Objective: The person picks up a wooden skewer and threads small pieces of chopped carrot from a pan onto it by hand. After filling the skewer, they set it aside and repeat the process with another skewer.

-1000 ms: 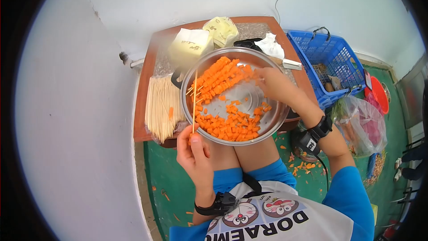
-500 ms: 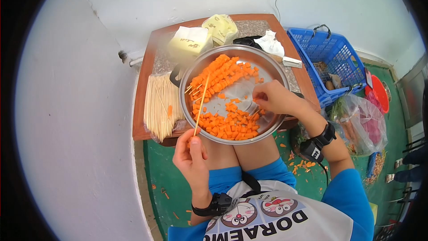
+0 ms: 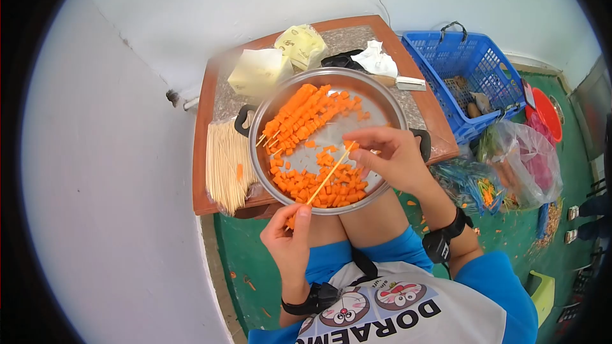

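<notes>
My left hand (image 3: 288, 234) grips a wooden skewer (image 3: 327, 181) near its lower end, with some carrot bits by the fingers. The skewer slants up and right to my right hand (image 3: 396, 160), whose thumb and fingertips pinch a carrot piece (image 3: 350, 145) at the tip. Both hands are at the near side of a round metal pan (image 3: 326, 135). Inside the pan, loose carrot pieces (image 3: 349, 186) lie at the near side, and several loaded carrot skewers (image 3: 299, 113) rest at the far left. A bundle of bare skewers (image 3: 223, 160) lies left of the pan.
The pan stands on a wooden table (image 3: 199, 181). Behind it are yellow paper packs (image 3: 258, 71), white tissue (image 3: 375, 58) and a cleaver (image 3: 410, 83). To the right are a blue basket (image 3: 440, 99), a red basin (image 3: 546, 114) and plastic bags (image 3: 526, 165) on the green floor.
My right hand has moved left and nearer, from the pan's right side to the skewer's tip, with a carrot piece in its fingers. The skewer now leans further right. The view has shifted slightly.
</notes>
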Demonstrator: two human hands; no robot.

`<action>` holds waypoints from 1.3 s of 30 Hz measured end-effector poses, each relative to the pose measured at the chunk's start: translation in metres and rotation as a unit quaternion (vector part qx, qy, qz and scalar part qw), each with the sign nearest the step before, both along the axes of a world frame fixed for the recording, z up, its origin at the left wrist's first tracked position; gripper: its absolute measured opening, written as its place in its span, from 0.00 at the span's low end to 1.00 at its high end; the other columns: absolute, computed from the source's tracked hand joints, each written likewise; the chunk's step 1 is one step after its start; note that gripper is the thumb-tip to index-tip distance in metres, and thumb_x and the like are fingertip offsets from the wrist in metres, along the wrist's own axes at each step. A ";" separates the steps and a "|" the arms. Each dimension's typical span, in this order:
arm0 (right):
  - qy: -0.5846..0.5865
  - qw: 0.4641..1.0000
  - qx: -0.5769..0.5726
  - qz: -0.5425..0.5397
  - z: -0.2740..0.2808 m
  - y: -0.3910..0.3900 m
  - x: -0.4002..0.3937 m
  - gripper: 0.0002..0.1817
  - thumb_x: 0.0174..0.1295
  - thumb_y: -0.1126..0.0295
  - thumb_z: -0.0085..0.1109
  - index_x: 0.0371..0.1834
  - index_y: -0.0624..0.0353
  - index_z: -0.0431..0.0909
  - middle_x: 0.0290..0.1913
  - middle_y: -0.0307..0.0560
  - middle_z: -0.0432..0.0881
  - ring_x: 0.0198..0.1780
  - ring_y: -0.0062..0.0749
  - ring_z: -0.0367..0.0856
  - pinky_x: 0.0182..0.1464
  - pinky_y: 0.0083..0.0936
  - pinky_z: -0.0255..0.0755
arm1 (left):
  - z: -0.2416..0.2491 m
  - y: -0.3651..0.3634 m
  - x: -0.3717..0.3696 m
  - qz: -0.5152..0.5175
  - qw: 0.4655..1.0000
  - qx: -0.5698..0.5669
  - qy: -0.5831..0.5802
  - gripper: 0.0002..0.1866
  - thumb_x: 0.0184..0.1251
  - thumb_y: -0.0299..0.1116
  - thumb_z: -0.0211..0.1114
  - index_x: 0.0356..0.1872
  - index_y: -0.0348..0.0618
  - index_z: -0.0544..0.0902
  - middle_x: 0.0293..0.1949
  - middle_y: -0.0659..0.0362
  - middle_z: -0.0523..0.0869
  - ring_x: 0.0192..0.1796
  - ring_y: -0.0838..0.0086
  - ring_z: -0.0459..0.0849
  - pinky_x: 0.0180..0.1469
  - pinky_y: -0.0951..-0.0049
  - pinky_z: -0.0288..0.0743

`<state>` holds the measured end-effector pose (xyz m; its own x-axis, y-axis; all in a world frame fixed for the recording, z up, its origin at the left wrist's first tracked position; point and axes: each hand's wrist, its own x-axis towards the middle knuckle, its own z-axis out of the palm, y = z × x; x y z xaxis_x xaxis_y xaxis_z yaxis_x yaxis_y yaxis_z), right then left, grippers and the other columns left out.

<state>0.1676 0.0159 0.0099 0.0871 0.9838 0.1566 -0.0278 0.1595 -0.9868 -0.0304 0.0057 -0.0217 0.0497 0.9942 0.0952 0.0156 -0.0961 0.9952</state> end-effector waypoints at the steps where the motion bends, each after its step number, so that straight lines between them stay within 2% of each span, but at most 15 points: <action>1: -0.001 1.000 0.015 -0.018 -0.001 -0.003 -0.003 0.14 0.51 0.79 0.52 0.43 0.66 0.72 0.34 0.46 0.76 0.32 0.20 0.75 0.27 0.14 0.75 | -0.003 0.001 -0.001 0.008 1.000 0.001 -0.007 0.07 0.53 0.28 0.61 0.28 0.32 0.77 0.23 0.64 0.75 0.25 0.87 0.69 0.24 0.89 0.60; 3: 0.024 0.999 0.017 -0.030 -0.001 -0.006 -0.006 0.15 0.52 0.79 0.51 0.45 0.67 0.70 0.35 0.49 0.76 0.33 0.22 0.76 0.29 0.17 0.76 | -0.003 0.001 -0.001 0.014 1.000 0.003 -0.013 0.07 0.53 0.27 0.61 0.28 0.32 0.77 0.23 0.64 0.75 0.24 0.87 0.68 0.23 0.89 0.59; 5: 0.180 0.982 -0.040 -0.028 -0.002 -0.010 -0.007 0.14 0.55 0.76 0.50 0.45 0.66 0.70 0.36 0.49 0.76 0.34 0.24 0.76 0.30 0.19 0.77 | 0.000 0.000 0.000 0.031 0.999 -0.025 0.006 0.07 0.52 0.27 0.61 0.28 0.32 0.77 0.22 0.65 0.75 0.22 0.88 0.67 0.21 0.90 0.57; 9: 0.305 0.950 -0.056 0.020 -0.003 -0.014 -0.004 0.14 0.57 0.72 0.49 0.45 0.66 0.70 0.36 0.48 0.76 0.36 0.25 0.76 0.32 0.20 0.77 | -0.001 -0.002 0.001 0.024 1.000 -0.019 0.000 0.06 0.52 0.27 0.61 0.27 0.32 0.78 0.21 0.65 0.75 0.21 0.89 0.66 0.20 0.90 0.56; 14: 0.473 0.876 -0.046 0.086 -0.016 -0.011 0.000 0.13 0.58 0.69 0.48 0.42 0.65 0.71 0.29 0.40 0.74 0.29 0.19 0.74 0.27 0.15 0.74 | -0.003 -0.002 0.004 0.018 0.999 0.003 0.028 0.06 0.51 0.27 0.62 0.26 0.32 0.78 0.21 0.64 0.76 0.22 0.88 0.67 0.20 0.89 0.57; 18: 0.468 0.877 -0.087 0.069 -0.011 -0.012 0.000 0.11 0.58 0.68 0.48 0.39 0.63 0.72 0.27 0.37 0.71 0.26 0.16 0.70 0.24 0.12 0.69 | -0.004 -0.001 0.006 0.011 1.000 0.007 0.025 0.07 0.51 0.27 0.62 0.26 0.32 0.78 0.21 0.64 0.76 0.23 0.87 0.68 0.22 0.89 0.58; 20: 0.496 0.856 -0.136 0.045 -0.007 -0.009 0.000 0.11 0.57 0.67 0.49 0.38 0.62 0.71 0.28 0.35 0.70 0.26 0.15 0.67 0.25 0.09 0.65 | -0.009 0.001 0.009 0.023 0.998 0.054 0.038 0.06 0.54 0.26 0.57 0.24 0.31 0.76 0.10 0.67 0.66 0.12 0.88 0.59 0.15 0.87 0.47; 24: 0.510 0.847 -0.143 0.036 -0.008 0.005 0.005 0.11 0.56 0.67 0.51 0.38 0.62 0.71 0.27 0.32 0.68 0.26 0.15 0.65 0.27 0.10 0.62 | -0.010 0.003 0.009 0.027 0.997 0.064 0.013 0.07 0.55 0.26 0.56 0.25 0.30 0.76 0.11 0.66 0.66 0.12 0.88 0.59 0.15 0.87 0.48; 26: 0.513 0.842 -0.161 -0.051 -0.001 0.010 0.005 0.09 0.55 0.73 0.47 0.39 0.63 0.67 0.32 0.40 0.67 0.32 0.20 0.67 0.33 0.13 0.68 | -0.005 0.000 0.008 0.032 0.999 0.003 -0.015 0.07 0.52 0.27 0.60 0.26 0.31 0.77 0.19 0.65 0.73 0.19 0.89 0.65 0.18 0.90 0.54; 27: 0.512 0.842 -0.160 -0.049 -0.001 0.011 0.006 0.09 0.55 0.73 0.47 0.39 0.63 0.67 0.32 0.40 0.67 0.32 0.20 0.67 0.33 0.13 0.68 | -0.003 0.000 0.008 0.034 0.999 0.005 -0.016 0.07 0.52 0.27 0.60 0.26 0.31 0.77 0.19 0.65 0.73 0.19 0.89 0.65 0.18 0.90 0.54; 29: 0.558 0.810 -0.171 -0.060 -0.003 0.013 0.008 0.13 0.50 0.80 0.44 0.41 0.66 0.65 0.39 0.48 0.65 0.44 0.29 0.67 0.48 0.23 0.68 | -0.002 0.000 0.008 0.031 0.999 -0.003 -0.019 0.07 0.53 0.27 0.60 0.27 0.31 0.77 0.17 0.66 0.71 0.18 0.89 0.64 0.18 0.90 0.53; 32: 0.576 0.799 -0.164 -0.058 -0.014 0.014 0.007 0.17 0.46 0.86 0.39 0.43 0.69 0.62 0.44 0.55 0.62 0.53 0.39 0.61 0.58 0.30 0.62 | -0.001 -0.001 0.008 0.031 0.999 -0.007 -0.013 0.07 0.54 0.27 0.59 0.27 0.31 0.76 0.17 0.66 0.71 0.18 0.89 0.65 0.18 0.90 0.53; 36: 0.587 0.791 -0.158 -0.071 -0.006 0.015 0.005 0.16 0.48 0.86 0.41 0.43 0.72 0.61 0.43 0.57 0.62 0.50 0.42 0.65 0.57 0.29 0.64 | 0.002 -0.001 0.008 0.029 0.999 -0.017 -0.021 0.07 0.54 0.27 0.59 0.27 0.31 0.76 0.16 0.66 0.71 0.18 0.89 0.65 0.18 0.90 0.54; 38: 0.596 0.778 -0.178 -0.091 0.003 0.015 0.005 0.13 0.52 0.81 0.42 0.43 0.69 0.63 0.38 0.52 0.67 0.40 0.32 0.72 0.42 0.20 0.74 | 0.000 -0.001 0.007 0.030 0.999 -0.013 -0.025 0.07 0.54 0.27 0.59 0.27 0.32 0.76 0.16 0.66 0.71 0.17 0.89 0.65 0.18 0.90 0.54; 39: 0.596 0.778 -0.177 -0.090 0.001 0.015 0.007 0.13 0.52 0.81 0.42 0.43 0.69 0.63 0.38 0.52 0.67 0.40 0.32 0.72 0.42 0.20 0.74 | 0.000 0.000 0.007 0.030 0.999 -0.013 -0.026 0.07 0.54 0.27 0.59 0.27 0.32 0.76 0.16 0.66 0.71 0.17 0.89 0.65 0.18 0.90 0.54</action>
<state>0.1748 0.0308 0.0108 0.1052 0.9017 -0.4194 -0.9652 -0.0090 -0.2613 -0.0232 0.0054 -0.0218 -0.0136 0.9974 0.0712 -0.0307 -0.0716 0.9970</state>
